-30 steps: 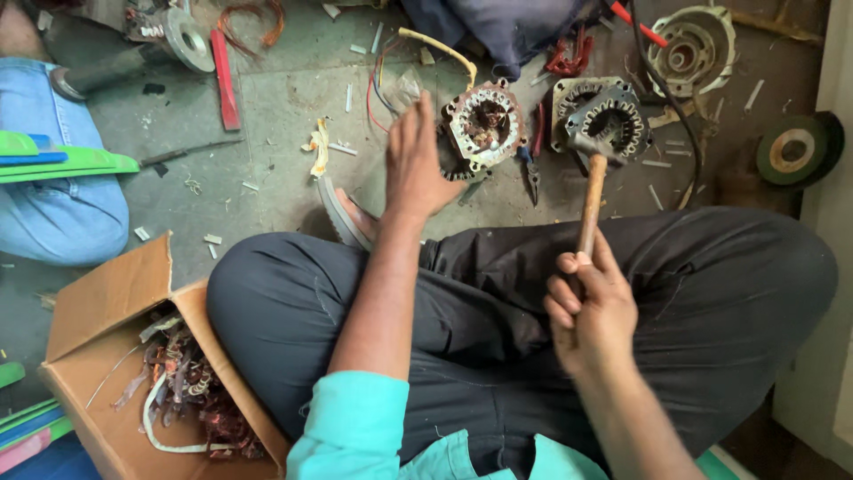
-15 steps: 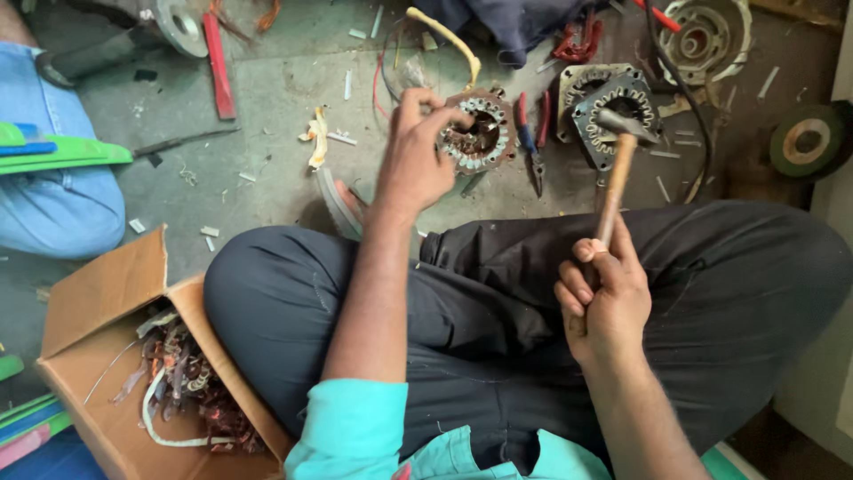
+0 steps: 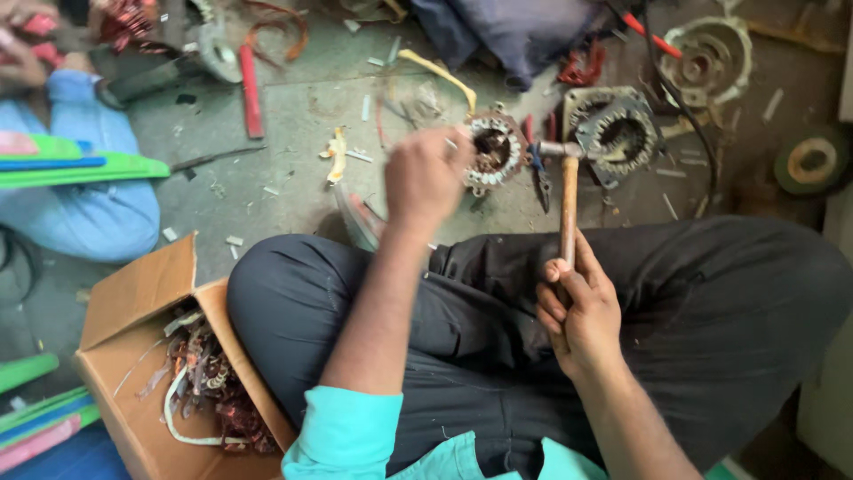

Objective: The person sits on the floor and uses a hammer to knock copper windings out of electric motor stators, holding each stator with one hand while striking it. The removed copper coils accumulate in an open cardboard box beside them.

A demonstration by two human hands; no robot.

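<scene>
Since earlier frame, wooden-handled steel hammer dropped nearer round copper-wound motor stator; right hand clenched round handle, left hand gripped stator. Striking step underway, I judged; next blow needed stator steadied.

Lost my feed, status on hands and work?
Left hand gripping round copper-wound motor stator. Right hand holding wooden-handled hammer, head beside stator. Pliers lying alongside.

Cardboard box w/ copper wire scrap, lower left; second stator housing, pliers, grinding disc on floor.
</scene>
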